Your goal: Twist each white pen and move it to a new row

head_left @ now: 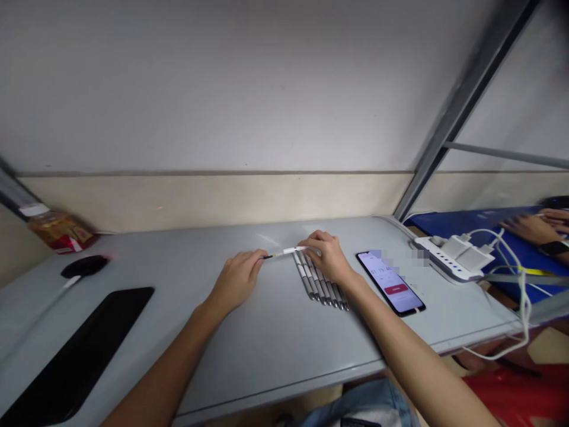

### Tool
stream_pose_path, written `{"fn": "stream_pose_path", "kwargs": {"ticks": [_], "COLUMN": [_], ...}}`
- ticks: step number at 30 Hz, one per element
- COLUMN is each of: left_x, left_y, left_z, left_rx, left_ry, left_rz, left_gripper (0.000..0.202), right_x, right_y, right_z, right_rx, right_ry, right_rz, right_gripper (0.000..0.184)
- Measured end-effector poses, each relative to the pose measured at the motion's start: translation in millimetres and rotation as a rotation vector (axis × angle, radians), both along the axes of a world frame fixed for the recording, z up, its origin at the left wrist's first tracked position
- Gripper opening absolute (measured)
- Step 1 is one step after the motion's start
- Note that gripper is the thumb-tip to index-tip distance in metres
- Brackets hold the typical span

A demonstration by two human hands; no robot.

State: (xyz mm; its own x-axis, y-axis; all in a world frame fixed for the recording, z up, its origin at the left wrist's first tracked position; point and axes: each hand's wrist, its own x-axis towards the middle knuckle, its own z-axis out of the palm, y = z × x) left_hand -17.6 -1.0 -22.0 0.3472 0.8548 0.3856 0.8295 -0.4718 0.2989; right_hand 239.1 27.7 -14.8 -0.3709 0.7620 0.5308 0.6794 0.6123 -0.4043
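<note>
A thin white pen (290,251) with a dark tip is stretched between both hands above the grey table (275,338). My left hand (237,280) pinches the dark tip end with curled fingers. My right hand (328,256) grips the white barrel end. Just below the right hand lies a row of several grey pens (320,283), side by side and slanting toward the table's front.
A lit phone (391,283) lies right of the pens. A white power strip (453,260) with chargers and cables sits at the far right. A black pad (80,350), a black mouse (84,266) and a bottle (60,230) are on the left. Another person's hands (536,224) rest on a blue surface.
</note>
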Motion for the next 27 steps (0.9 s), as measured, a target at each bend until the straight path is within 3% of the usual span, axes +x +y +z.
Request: {"fn": "stream_pose_path", "kwargs": {"ticks": [5,13,17,20,27], "left_x": [0,9,6,3,4], "left_y": [-1,-6,-6,-6,-6], "left_z": [3.5,0.6,2.0,6.1,10.3], "left_rx": [-0.012,-0.077,-0.093,-0.066,-0.045], "left_ry": [-0.015,-0.131,-0.119,-0.121,-0.153], "left_rz": [-0.019,-0.086,-0.106,-0.106,-0.084], "left_gripper": [0.032,0.027,0.026,0.023,0.019], "right_x": [-2,-19,-21,-20,-15], "right_y": [-1,-11,-14,-15,-13], "right_z": [-1.0,-1.5,1.4,4.4,7.3], "right_rx": [-0.021,-0.08,-0.269,-0.462,-0.613], "right_ry": [0.025,0.119,0.263,0.32,0.394], "right_rz": [0.039,0.24,0.243,0.263,0.34], "right_gripper": [0.022,0.022,0.02,0.036,0.028]}}
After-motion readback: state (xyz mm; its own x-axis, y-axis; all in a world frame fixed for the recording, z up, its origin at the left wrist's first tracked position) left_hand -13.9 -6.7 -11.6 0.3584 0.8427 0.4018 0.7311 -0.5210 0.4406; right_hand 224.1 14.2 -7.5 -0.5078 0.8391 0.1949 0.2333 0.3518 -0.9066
